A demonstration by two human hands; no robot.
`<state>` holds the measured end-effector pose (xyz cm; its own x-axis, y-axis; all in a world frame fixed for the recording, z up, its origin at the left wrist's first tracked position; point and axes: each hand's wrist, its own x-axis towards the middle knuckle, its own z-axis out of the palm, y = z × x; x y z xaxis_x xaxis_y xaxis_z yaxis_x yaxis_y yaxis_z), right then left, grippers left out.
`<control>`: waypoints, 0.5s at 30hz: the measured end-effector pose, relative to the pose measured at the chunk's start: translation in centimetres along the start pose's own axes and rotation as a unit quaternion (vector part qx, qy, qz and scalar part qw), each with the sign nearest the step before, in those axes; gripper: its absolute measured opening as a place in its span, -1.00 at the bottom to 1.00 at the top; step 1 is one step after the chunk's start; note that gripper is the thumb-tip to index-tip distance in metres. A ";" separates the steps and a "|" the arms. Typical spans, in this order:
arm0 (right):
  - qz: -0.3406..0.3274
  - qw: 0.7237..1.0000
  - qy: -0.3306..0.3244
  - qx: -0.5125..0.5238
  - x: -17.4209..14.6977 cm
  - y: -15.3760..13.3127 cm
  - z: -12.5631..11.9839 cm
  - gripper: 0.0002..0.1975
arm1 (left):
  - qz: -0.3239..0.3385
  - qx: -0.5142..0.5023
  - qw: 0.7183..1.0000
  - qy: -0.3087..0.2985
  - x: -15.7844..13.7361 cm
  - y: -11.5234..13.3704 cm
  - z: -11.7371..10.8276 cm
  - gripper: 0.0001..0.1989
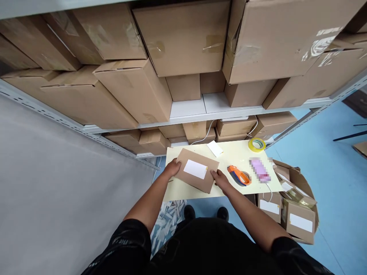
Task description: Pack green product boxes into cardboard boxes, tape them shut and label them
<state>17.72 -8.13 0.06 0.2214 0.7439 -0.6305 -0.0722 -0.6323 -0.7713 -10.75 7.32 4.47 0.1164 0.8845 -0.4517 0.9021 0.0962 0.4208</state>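
Observation:
Between my two hands is a flat cardboard box point(183, 176) with a white label point(195, 169) on its upper face. My left hand point(172, 168) grips its left edge, thumb on top. At the right edge my right hand point(220, 180) holds it the same way, fingers partly hidden beneath. The box is slightly turned, over the cream tabletop point(235, 152); whether it touches the top I cannot tell. To the right of my right hand lies an orange and blue tape cutter point(239, 175). A white slip point(215, 148) lies behind the box.
A yellow tape roll point(257, 144) and a blurred pink phone-like object point(259, 170) with a cable lie on the table's right. Labelled parcels fill a large carton point(309, 191) beside it. Shelves of cardboard boxes point(183, 38) stand ahead. Paper strips point(166, 221) litter the floor below.

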 end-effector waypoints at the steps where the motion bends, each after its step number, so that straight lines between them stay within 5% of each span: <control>1: 0.003 0.999 0.025 -0.022 0.7 -0.9 0.5 -0.53 | -0.002 -0.003 1.000 -0.011 -0.3 -0.2 0.6 -0.43; 3: -0.005 0.994 0.082 -0.075 1.9 -2.4 0.7 -0.58 | -0.002 -0.012 1.000 -0.021 -1.1 -0.4 1.7 -0.41; 9: -0.053 0.986 0.103 -0.117 1.7 -4.6 -1.5 -0.66 | 0.028 -0.059 0.998 -0.024 -3.5 -0.4 1.8 -0.47; 15: -0.194 0.959 0.140 -0.154 -2.2 -1.5 -1.3 -0.37 | 0.073 -0.253 0.965 0.023 -6.6 -2.5 4.0 -0.41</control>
<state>18.56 -9.09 2.75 0.4297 0.8758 -0.2199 0.3497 -0.3859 -0.8537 -12.12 -0.53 3.26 0.1977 0.9233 -0.3294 0.5581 0.1702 0.8121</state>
